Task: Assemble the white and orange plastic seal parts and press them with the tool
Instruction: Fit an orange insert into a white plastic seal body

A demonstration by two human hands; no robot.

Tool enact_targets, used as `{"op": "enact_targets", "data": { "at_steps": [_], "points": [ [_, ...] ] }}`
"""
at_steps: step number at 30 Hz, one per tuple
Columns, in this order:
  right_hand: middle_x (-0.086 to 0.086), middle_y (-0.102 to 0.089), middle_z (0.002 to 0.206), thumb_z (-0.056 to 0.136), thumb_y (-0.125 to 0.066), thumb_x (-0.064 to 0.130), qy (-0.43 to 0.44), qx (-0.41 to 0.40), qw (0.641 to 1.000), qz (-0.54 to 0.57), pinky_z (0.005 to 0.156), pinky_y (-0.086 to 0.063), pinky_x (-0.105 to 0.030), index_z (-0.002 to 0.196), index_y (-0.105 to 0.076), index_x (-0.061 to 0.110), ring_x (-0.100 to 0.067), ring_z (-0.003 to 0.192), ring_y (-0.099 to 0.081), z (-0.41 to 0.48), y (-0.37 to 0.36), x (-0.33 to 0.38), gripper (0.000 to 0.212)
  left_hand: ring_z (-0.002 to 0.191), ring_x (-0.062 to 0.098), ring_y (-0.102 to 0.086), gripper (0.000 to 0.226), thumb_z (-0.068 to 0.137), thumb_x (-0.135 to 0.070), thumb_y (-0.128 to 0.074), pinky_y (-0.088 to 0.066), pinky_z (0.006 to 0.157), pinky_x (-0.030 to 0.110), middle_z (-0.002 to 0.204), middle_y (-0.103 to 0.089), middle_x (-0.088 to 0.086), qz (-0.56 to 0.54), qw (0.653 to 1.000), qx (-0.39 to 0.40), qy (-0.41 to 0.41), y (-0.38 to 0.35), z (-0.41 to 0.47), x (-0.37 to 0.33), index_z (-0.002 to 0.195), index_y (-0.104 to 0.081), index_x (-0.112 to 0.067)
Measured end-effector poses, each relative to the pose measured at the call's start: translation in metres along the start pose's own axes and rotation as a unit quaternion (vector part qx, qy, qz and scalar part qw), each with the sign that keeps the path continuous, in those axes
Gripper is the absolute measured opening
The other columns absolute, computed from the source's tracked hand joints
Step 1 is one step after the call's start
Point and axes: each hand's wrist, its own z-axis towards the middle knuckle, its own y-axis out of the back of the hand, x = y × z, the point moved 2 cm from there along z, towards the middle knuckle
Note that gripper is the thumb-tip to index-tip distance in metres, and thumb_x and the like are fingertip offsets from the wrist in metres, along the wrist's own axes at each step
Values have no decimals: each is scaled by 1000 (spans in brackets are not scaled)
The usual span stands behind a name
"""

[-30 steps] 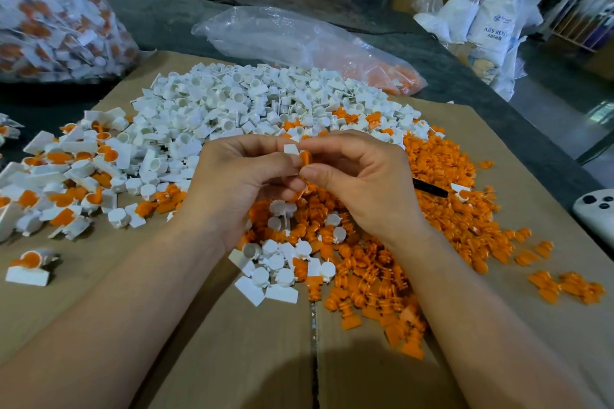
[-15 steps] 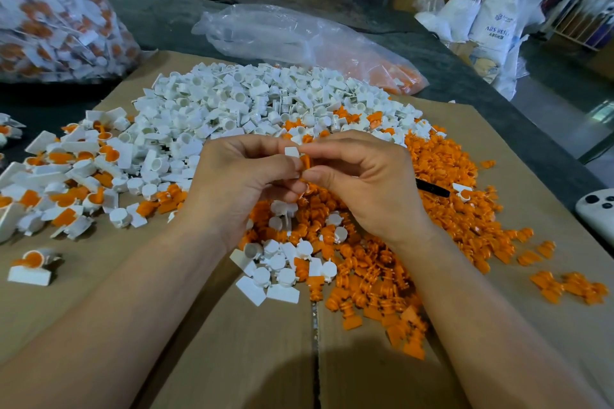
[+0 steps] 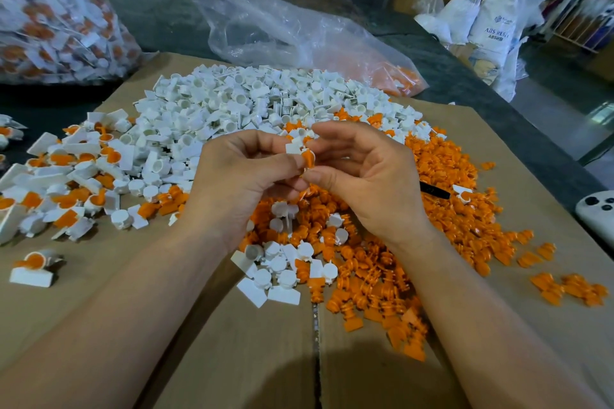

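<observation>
The person's left hand (image 3: pixel 246 176) pinches a small white plastic seal part (image 3: pixel 294 147) between thumb and forefinger, with the other fingers curled beneath. The right hand (image 3: pixel 372 183) meets it, thumb and curled fingers closed on a small orange plastic seal part (image 3: pixel 309 158) that touches the white one (whether it is fully seated cannot be told). Both pieces are held in the air over a flat brown cardboard sheet (image 3: pixel 232 359), above the place where a heap of loose white parts (image 3: pixel 249 103) meets a spread of loose orange parts (image 3: pixel 442 209). A slim black tool (image 3: pixel 433 191) lies on the orange spread, just right of the right hand. Joined white-and-orange seals (image 3: pixel 73 173) lie at the left, and a crumpled clear plastic bag (image 3: pixel 282 30) lies behind the heaps.
</observation>
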Motion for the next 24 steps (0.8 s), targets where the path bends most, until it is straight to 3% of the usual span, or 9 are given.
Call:
{"op": "enact_targets", "data": {
  "at_steps": [5, 10, 15, 24],
  "points": [
    [8, -64, 87, 67, -73, -7, -8, 4, 1000, 15, 78, -54, -23, 96, -59, 31, -6, 82, -66, 0, 1, 0, 50, 42, 14, -61, 17, 55, -7, -71, -48, 42, 17, 51, -64, 6, -6, 1000, 1, 7, -1, 0, -2, 69, -61, -4],
    [4, -64, 92, 70, -68, -14, -14, 16, 1000, 11, 81, -53, -23, 97, -58, 28, -7, 87, -64, 0, 1, -3, 50, 40, 10, -58, 13, 72, 4, -66, -40, 37, 15, 50, -62, 2, -1, 999, -5, 33, 0, 0, -2, 66, -60, -7],
    [7, -64, 92, 71, -68, -13, -4, 6, 1000, -5, 79, -53, -22, 95, -59, 30, -5, 86, -64, 0, 1, -4, 49, 38, 8, -53, 14, 70, 0, -68, -30, 35, 12, 49, -61, -2, 19, 999, -13, 39, 0, -1, -3, 65, -60, -10],
    [13, -63, 89, 70, -70, -8, 21, -12, 999, -32, 76, -53, -19, 93, -59, 29, -1, 84, -64, 0, 0, -2, 45, 38, 8, -52, 11, 69, -2, -69, -29, 35, 12, 50, -63, -1, 28, 999, -6, 45, 1, 0, -2, 68, -61, -10]
  ]
}}
